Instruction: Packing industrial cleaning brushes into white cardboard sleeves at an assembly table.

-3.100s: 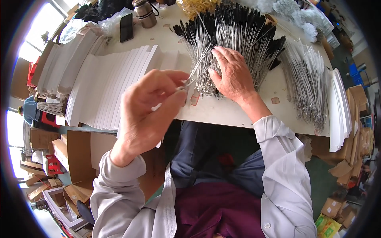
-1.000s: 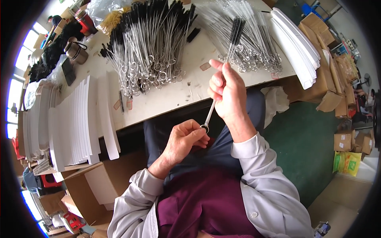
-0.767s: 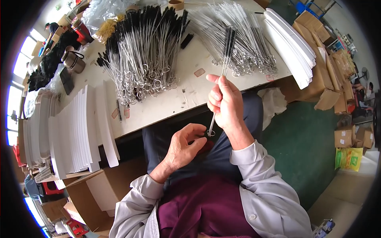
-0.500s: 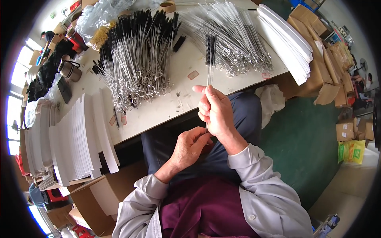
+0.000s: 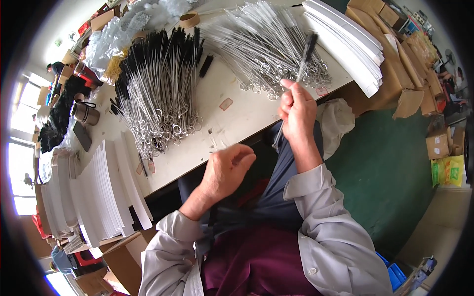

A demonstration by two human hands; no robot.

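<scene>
Right hand (image 5: pixel 298 111): we had its fingers closed around the shaft of a black-bristled wire brush (image 5: pixel 309 48), single or bundled, we could not tell. The bristles rose above the fist, against the pale-bristled brushes (image 5: pixel 266 52); the shaft's lower end hung beneath, toward our left. Left hand (image 5: pixel 226 170): half curled, partly open, nothing visible in its grip, apart from the brush, near the table's (image 5: pixel 224 129) edge.
</scene>
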